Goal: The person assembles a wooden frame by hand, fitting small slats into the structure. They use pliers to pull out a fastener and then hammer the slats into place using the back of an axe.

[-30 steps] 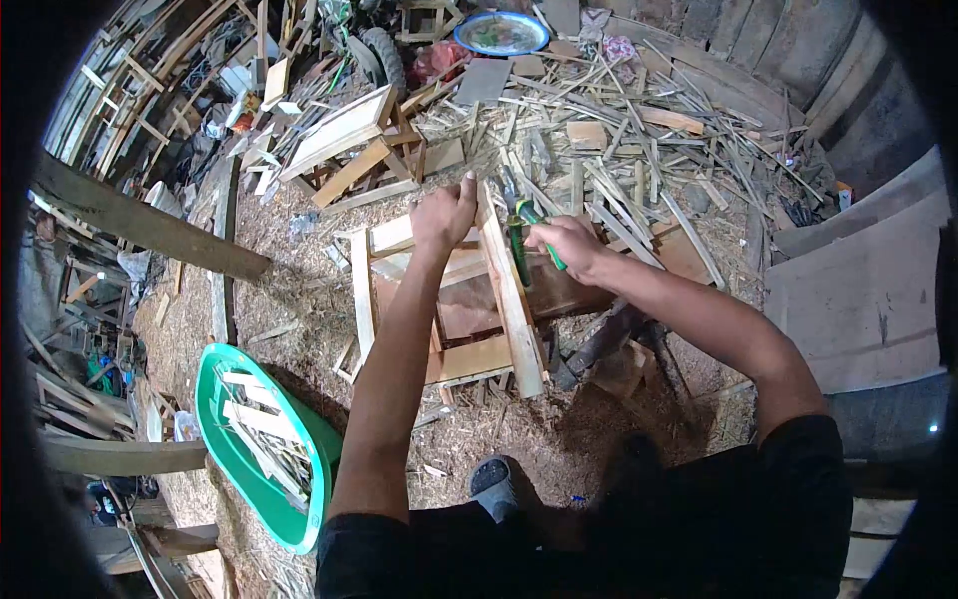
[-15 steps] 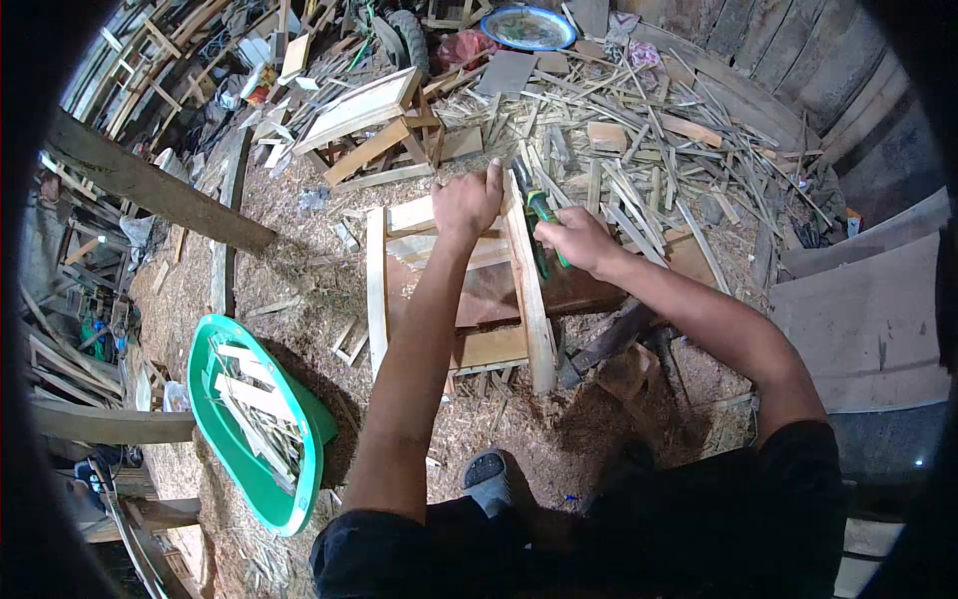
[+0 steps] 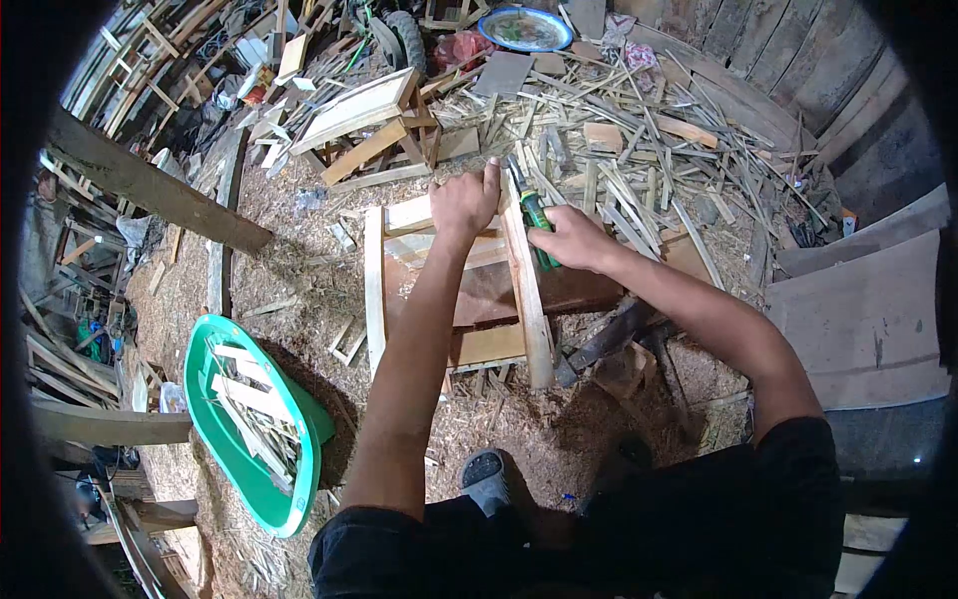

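Floor (image 3: 454, 407): crumbly sawdust
Right hand (image 3: 571, 238): curled round green-handled pliers (image 3: 535, 214)
Left hand (image 3: 463, 207): closed on rectangular wooden frame (image 3: 526, 290), green plastic tub (image 3: 208, 419) leftward

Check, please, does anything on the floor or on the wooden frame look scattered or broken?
The floor looks untidy: wood strips lie there in a loose tangle beyond the wooden frame. On the frame, gripped by the left hand, I see no clear damage.
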`<state>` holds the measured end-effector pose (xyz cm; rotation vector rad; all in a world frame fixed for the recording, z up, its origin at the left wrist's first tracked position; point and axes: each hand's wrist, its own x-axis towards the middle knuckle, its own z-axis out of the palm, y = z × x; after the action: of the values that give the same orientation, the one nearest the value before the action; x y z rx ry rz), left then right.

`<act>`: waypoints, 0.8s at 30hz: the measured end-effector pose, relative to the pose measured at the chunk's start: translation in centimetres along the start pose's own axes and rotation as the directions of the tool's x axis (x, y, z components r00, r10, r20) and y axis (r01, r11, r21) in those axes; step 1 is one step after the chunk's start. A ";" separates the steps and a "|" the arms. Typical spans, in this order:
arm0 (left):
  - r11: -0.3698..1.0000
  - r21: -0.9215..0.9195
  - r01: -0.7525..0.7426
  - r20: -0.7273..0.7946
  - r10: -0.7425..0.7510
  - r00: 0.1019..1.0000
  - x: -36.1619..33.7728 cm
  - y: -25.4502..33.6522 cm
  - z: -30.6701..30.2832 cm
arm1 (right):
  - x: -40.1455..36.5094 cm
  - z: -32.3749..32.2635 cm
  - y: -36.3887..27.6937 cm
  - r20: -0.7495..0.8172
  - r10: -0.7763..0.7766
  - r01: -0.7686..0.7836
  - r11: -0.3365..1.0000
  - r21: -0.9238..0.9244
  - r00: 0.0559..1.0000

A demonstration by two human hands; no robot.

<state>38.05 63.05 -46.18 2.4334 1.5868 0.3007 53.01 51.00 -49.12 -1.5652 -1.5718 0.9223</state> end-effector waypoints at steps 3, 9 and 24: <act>1.000 0.002 -0.007 -0.022 0.007 1.000 0.1 -0.1 0.2 | 0.1 0.5 1.4 -0.039 -0.058 0.057 0.998 -0.026 0.998; 0.999 -0.017 -0.032 -0.034 0.031 0.999 -0.2 -0.1 0.1 | 0.3 2.6 2.5 -0.108 0.131 -0.105 0.969 0.223 0.985; 0.991 0.023 -0.130 0.139 0.125 0.982 -2.7 0.4 -1.2 | -1.2 0.1 3.4 -0.097 0.232 -0.082 0.656 0.750 0.968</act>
<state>36.95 60.51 -45.02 2.5257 1.3931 0.1262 54.58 49.77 -52.12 -1.1355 -0.7445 1.2676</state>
